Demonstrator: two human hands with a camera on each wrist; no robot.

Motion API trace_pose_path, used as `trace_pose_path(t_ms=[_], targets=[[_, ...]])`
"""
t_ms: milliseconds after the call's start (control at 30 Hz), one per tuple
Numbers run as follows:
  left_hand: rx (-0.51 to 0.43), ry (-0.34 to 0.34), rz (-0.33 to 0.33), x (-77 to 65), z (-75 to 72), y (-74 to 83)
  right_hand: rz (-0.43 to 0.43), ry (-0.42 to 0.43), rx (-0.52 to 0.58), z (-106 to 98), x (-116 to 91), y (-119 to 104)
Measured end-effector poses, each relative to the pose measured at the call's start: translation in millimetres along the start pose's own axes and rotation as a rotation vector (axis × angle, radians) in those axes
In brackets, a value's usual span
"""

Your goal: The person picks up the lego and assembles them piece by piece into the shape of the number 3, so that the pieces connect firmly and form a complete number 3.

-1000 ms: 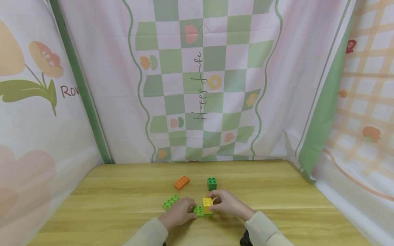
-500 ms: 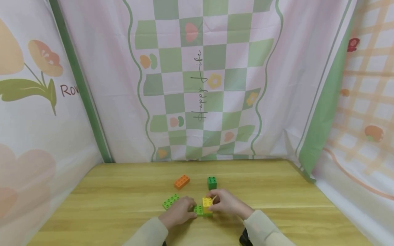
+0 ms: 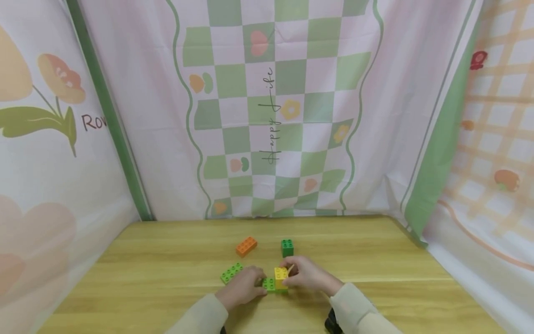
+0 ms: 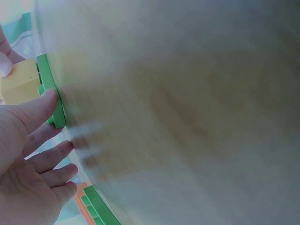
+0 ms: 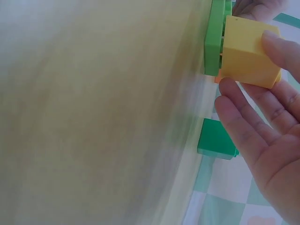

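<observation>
A yellow toy building brick [image 3: 281, 277] stands over the right half of a light green flat brick [image 3: 269, 285] on the table. My right hand [image 3: 309, 275] pinches the yellow brick between thumb and fingers. In the right wrist view a thin gap shows between the yellow brick [image 5: 248, 51] and the green flat brick [image 5: 214, 42]. My left hand [image 3: 243, 286] grips the left end of that flat brick, its thumb on the near side. The left wrist view shows its other fingers spread out below. A second light green flat brick [image 3: 231, 272] lies beside the left hand, partly covered by it.
An orange brick [image 3: 246, 246] lies further back on the wooden table [image 3: 167, 260]. Behind my right hand stands a dark green brick [image 3: 287, 247]. Printed curtains [image 3: 267, 139] hang along the table's back and sides. A black object [image 3: 332, 322] sits under my right sleeve.
Both hands and the bricks stay practically in place. The whole head view has shifted very slightly.
</observation>
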State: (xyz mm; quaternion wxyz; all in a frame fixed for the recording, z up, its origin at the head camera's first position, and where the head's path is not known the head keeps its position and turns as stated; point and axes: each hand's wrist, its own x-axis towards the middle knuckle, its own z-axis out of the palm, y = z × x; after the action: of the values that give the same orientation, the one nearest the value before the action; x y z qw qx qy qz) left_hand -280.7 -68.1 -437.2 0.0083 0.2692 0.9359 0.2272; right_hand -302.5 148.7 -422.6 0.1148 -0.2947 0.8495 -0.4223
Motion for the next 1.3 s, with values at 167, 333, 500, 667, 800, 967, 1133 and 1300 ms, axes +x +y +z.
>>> trace_pose_path(t_ms=[167,333,500,667,800,967,1133,1300], targets=[[0.002,0.008,0.009,0.1,0.9,-1.5,-0.003,-0.004,0.007,0,-1,1],[0.005,0.010,0.018,-1.1,0.0,-1.1,0.000,-0.001,-0.014,0,-1,-2],[0.000,0.001,0.014,-1.1,-2.2,-0.8,-0.006,0.007,-0.056,2,0,-7],[0.002,-0.003,0.010,-1.2,-2.4,-0.9,0.003,0.017,-0.064,3,-1,-9],[0.008,0.007,0.016,-1.3,-0.2,-0.5,0.026,0.025,-0.019,3,-4,-7],[0.001,0.012,0.021,-1.9,0.6,0.1,0.052,0.030,0.046,4,-5,-1],[-0.016,0.007,0.010,-2.2,-0.6,1.7,0.044,0.042,0.093,5,-7,2],[-0.018,0.000,-0.001,-1.6,-1.6,1.8,0.046,0.042,0.146,5,-7,3]])
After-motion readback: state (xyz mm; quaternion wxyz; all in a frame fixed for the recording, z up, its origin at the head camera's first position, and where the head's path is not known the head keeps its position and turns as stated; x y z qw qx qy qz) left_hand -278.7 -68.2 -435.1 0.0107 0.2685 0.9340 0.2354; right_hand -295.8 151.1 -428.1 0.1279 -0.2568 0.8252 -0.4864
